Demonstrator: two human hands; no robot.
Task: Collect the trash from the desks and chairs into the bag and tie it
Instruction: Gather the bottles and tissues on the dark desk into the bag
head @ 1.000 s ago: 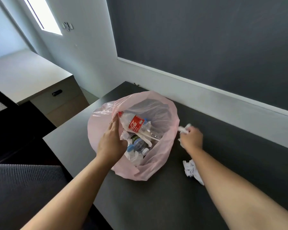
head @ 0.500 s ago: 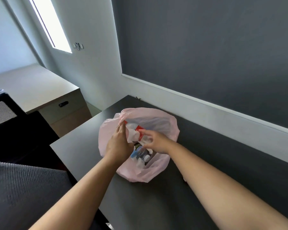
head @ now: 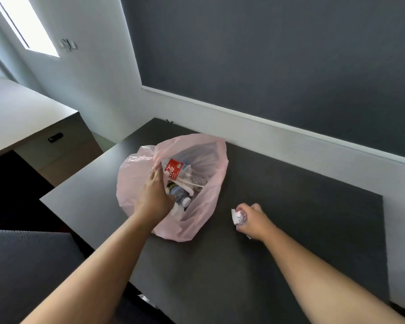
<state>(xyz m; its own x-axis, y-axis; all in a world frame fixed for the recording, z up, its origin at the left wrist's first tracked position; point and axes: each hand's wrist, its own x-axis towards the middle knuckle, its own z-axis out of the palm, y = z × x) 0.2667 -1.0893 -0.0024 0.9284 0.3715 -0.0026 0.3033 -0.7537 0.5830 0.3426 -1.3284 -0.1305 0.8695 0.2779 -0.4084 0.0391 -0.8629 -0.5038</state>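
The right hand (head: 255,220) clenches a crumpled white paper wad (head: 239,216) on the dark matte desk (head: 302,206), just right of the thin, pink, crinkly plastic bag (head: 129,183). The left hand (head: 154,197) pinches the bag's left rim, holding the mouth open over clear bottles (head: 173,169) inside

Open desktop (head: 302,218) right of bag (head: 131,183), wall (head: 290,146) just behind

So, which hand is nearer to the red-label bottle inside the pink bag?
Left. The left hand holds the rim of the pink bag, right beside the red-label bottle. The right hand is out on the desk, clear of the bag, gripping crumpled paper.
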